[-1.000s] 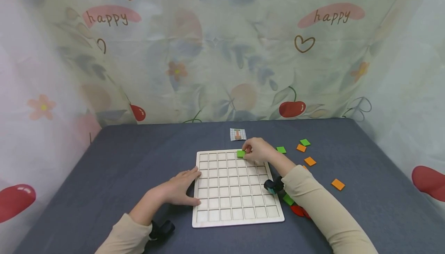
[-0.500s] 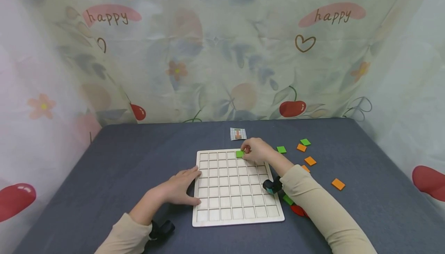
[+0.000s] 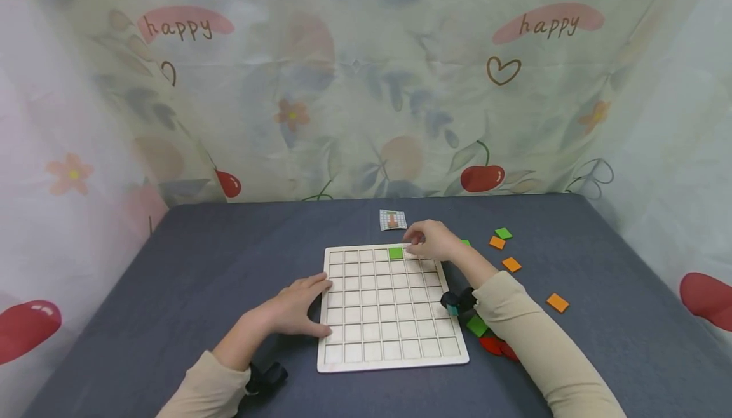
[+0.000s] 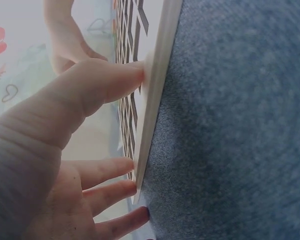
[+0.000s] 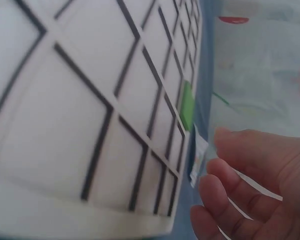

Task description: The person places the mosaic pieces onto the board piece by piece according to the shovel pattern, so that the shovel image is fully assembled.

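Note:
A white grid board with square cells lies on the dark cloth in the head view. One green square tile sits in a cell of its far row. My left hand rests on the board's left edge with thumb and fingers spread; in the left wrist view the thumb touches the rim. Over the far right corner is my right hand, fingers loosely bent and nothing between them. The right wrist view shows its fingertips apart from the green tile.
A small printed card lies behind the board. To the right are scattered orange tiles and green tiles. Red pieces and another green tile lie beside the board, partly behind the right sleeve. Patterned curtains surround the table.
My right hand has let go of the green tile and moved slightly up and right. The tile now lies in its far-row cell. The left hand stays put.

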A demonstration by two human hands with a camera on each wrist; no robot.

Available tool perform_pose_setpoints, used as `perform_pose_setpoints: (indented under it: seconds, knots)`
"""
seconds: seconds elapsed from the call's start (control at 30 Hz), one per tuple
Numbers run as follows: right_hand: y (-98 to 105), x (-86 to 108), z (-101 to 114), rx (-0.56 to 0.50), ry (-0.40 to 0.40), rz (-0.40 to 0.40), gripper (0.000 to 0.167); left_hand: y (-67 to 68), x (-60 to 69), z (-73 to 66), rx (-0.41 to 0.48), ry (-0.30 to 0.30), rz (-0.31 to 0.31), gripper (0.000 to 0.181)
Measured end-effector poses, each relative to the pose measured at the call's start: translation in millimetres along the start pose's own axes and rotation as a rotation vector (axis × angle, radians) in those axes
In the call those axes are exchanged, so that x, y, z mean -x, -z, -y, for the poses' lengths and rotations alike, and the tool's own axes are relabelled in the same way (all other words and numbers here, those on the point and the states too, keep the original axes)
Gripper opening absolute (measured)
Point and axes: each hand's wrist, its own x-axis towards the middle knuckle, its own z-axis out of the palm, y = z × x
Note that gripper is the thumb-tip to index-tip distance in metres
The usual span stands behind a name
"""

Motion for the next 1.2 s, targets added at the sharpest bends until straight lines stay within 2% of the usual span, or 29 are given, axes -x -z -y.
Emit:
perform_pose_setpoints:
  seconds: [0.2, 0.47, 0.73, 1.2]
  knots:
    - [18, 11.0, -21, -0.035, 0.008, -0.055, 0.027, 0.2, 0.3, -0.7, -0.001, 0.003, 0.001, 0.087]
    - [38, 24.5, -57, -0.032, -0.073, -0.123, 0.029, 1.3, -0.3, 0.8, -0.002, -0.014, -0.006, 0.087]
    - [47, 35.2, -78, -0.072, -0.148, -0.078, 0.035, 0.5, 0.4, 1.8, 0.015, -0.018, -0.014, 0.087]
    - [44, 35.2, -87, -0.033, -0.207, -0.021, 0.036, -0.2, 0.8, 3.0, 0.030, -0.029, -0.026, 0.086]
